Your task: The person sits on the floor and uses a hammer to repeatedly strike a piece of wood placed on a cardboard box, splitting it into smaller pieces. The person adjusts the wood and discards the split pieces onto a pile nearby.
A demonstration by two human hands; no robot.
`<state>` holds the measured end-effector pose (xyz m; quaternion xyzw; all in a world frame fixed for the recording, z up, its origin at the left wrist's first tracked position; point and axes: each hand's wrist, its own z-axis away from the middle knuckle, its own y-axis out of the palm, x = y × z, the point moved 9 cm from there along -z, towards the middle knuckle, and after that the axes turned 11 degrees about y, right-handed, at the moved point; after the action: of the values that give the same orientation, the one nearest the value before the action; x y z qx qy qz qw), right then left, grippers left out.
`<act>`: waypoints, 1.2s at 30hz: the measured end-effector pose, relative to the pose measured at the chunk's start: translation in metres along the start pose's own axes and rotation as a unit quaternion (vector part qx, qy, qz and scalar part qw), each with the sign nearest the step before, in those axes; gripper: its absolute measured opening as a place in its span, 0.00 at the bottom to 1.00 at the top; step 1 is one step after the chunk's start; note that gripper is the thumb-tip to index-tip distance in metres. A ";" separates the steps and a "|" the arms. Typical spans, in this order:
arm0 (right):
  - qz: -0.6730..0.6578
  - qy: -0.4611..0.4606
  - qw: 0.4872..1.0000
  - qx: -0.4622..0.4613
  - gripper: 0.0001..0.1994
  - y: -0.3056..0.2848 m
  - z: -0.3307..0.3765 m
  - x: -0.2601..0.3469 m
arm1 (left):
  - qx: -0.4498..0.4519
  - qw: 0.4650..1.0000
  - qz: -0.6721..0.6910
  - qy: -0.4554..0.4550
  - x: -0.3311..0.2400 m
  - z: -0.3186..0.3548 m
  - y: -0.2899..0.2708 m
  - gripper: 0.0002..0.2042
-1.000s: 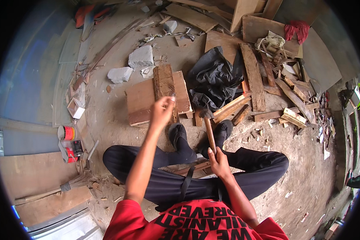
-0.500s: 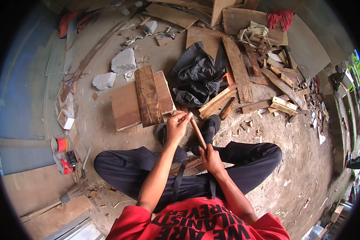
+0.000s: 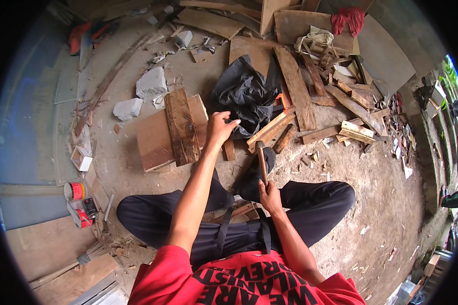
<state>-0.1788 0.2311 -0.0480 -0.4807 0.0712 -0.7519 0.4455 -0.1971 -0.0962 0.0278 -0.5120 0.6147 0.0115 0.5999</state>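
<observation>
My right hand is closed around the lower end of a slim brown wooden stick, which points away from me above my shoe. My left hand is stretched forward with its thumb and fingers apart, and nothing shows in it. It hovers beside a crumpled black sheet. Just left of that hand, a rough dark plank lies across a brown wooden box or block. Under my left wrist a short piece of wood lies on the floor.
Boards and offcuts are heaped at the right, near a long plank. Two pale blocks lie at the far left. Cans and a broom rest by the left side. Wood chips litter the floor.
My left hand has left the stick's tip and moved forward, its fingers parting. The stick, still in my right hand, now points more straight ahead. The view has shifted slightly.
</observation>
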 end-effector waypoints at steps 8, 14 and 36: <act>-0.020 0.032 0.999 0.010 0.25 -0.002 -0.005 -0.008 | -0.033 0.950 -0.284 -0.123 0.073 0.036 -0.072 0.41; 0.007 0.013 1.000 0.004 0.27 0.015 -0.008 -0.010 | 0.014 0.941 -0.241 -0.238 0.118 0.062 -0.098 0.58; -0.059 0.025 0.998 0.024 0.28 0.017 -0.010 -0.017 | 0.011 0.639 0.750 -0.171 -0.010 0.101 -0.064 0.36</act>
<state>-0.1740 0.2302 -0.0733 -0.4542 0.0361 -0.7904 0.4095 -0.0849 -0.0569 0.0449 0.1421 0.6742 0.5377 0.4859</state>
